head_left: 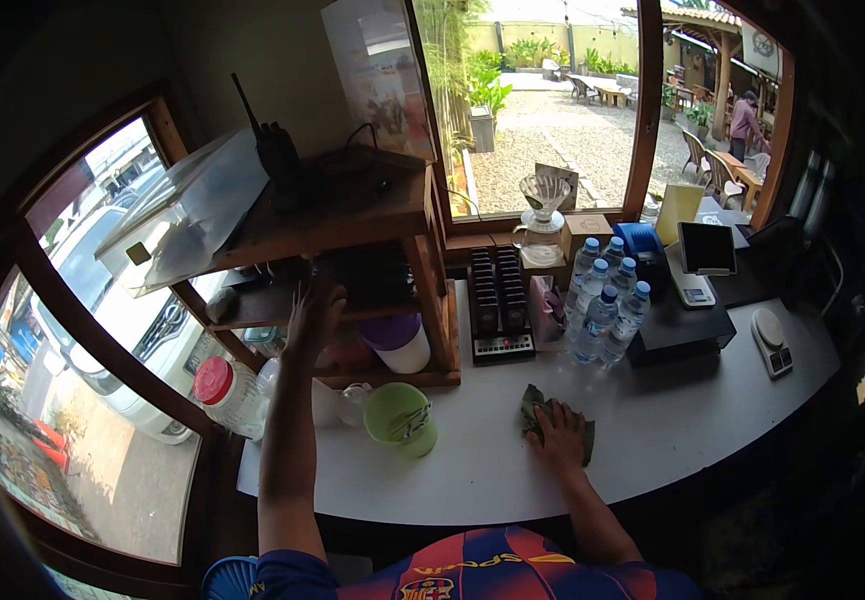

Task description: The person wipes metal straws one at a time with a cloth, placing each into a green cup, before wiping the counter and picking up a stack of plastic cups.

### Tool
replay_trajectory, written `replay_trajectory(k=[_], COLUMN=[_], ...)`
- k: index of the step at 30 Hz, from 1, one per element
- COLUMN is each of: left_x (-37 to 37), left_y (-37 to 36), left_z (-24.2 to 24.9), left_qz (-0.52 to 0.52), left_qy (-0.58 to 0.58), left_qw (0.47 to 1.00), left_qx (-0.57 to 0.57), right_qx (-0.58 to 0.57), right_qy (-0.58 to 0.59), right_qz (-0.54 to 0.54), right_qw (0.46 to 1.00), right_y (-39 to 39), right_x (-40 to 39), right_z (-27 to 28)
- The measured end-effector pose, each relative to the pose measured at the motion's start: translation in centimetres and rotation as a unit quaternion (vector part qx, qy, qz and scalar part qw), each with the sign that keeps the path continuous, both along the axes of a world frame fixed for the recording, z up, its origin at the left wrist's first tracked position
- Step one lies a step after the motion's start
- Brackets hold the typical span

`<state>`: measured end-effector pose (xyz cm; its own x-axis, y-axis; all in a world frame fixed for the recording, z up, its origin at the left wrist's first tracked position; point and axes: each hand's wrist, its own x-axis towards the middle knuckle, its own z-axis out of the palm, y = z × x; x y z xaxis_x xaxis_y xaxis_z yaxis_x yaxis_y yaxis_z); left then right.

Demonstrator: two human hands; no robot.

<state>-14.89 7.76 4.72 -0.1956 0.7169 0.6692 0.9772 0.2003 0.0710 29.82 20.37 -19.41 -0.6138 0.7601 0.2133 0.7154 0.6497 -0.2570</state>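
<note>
My right hand (556, 440) presses a dark green cloth (534, 405) onto the white counter (488, 480), its fingers spread over the cloth. My left hand (319, 310) is raised at the wooden shelf (353, 222), in front of its middle level; its fingers are partly lost in shadow, and I cannot make out what they hold, if anything. Below and to the right of that hand, a purple and white tub (403, 345) sits in the shelf. Between my forearms stands a light green cup (400, 418) with metal utensils inside.
Water bottles (598, 320) stand behind the cloth, beside a black rack (499, 300). A tablet (708, 248), a small scale (773, 340) and a glass dripper (545, 195) are farther back or right. At left is a red-lidded jar (216, 382). A person (744, 127) is outside.
</note>
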Motion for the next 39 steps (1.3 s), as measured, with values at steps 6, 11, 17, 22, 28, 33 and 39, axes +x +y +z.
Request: replay_trajectory(k=[6, 11, 17, 22, 28, 33, 39], left_x=[-0.5, -1.3, -0.5, 4.6, 19.1, 27.6, 26.9], left_y=[0.2, 0.0, -1.5, -4.6, -7.7, -7.8, -8.1], left_z=[1.2, 0.4, -0.5, -1.5, -5.0, -9.8, -11.5], left_qz=[-0.038, -0.059, -0.040, 0.005, -0.131, -0.216, -0.172], left_qy=[0.021, -0.014, 0.024, 0.018, -0.251, -0.481, -0.660], left_qw=[0.998, 0.997, 0.998, 0.990, 0.938, 0.849, 0.728], left_qx=[-0.049, -0.039, 0.037, 0.141, 0.201, 0.039, -0.074], right_qx=[0.006, -0.011, -0.100, -0.387, -0.492, -0.425, -0.436], right_qy=[0.022, 0.029, 0.218, 0.686, 0.737, 0.523, 0.660], right_qz=[0.000, 0.002, 0.013, -0.068, 0.013, 0.193, 0.115], right_qw=[1.000, 1.000, 0.971, 0.613, 0.464, 0.713, 0.602], right_y=[-0.3, -0.6, 0.2, -1.4, -8.6, -14.3, -11.1], right_x=[0.2, 0.3, 0.9, 0.1, -3.0, -6.0, -5.2], right_z=[0.2, 1.0, 1.3, 6.3, 14.7, 14.9, 16.8])
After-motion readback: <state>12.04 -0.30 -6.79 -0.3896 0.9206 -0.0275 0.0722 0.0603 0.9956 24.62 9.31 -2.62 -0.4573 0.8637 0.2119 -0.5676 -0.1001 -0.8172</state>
